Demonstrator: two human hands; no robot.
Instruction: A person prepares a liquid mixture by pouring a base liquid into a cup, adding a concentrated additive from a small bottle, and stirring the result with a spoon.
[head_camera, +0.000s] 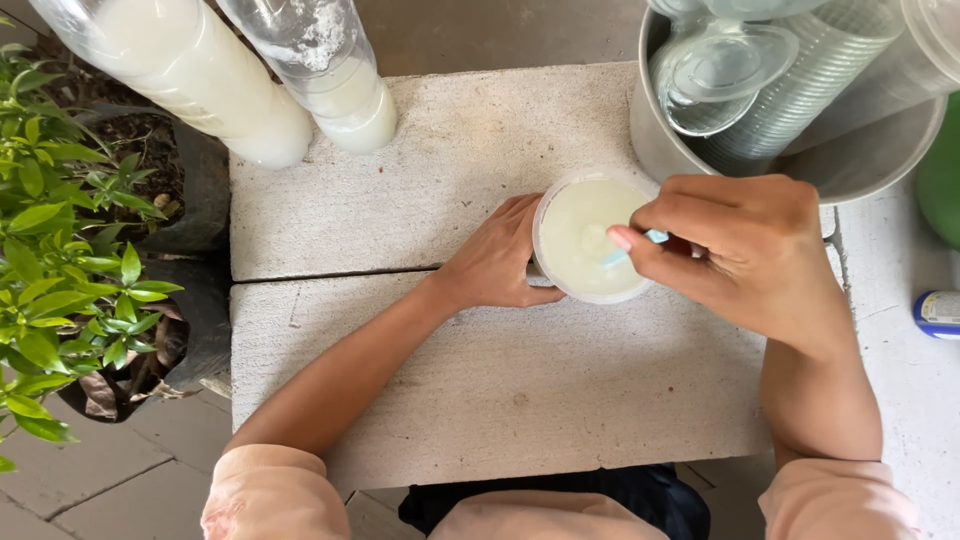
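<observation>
Concrete slab (480, 380) is holding the clear plastic cup (590, 238) of milky liquid, sitting near its back-right edge. I'm wrapping my left hand (495, 260) round the cup's side w/ fingers closed on it. My right hand (745, 250) is pinching a pale blue straw (628, 248) dipping into the liquid. Steel pot (860, 160) w/ stacked cups is standing just behind.

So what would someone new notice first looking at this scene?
Probably the clear cup of pale milky liquid at the middle of the grey stone slab, steadied by the left hand while the right hand dips a light blue stick into it. Next, two big bottles of white liquid top left.
</observation>
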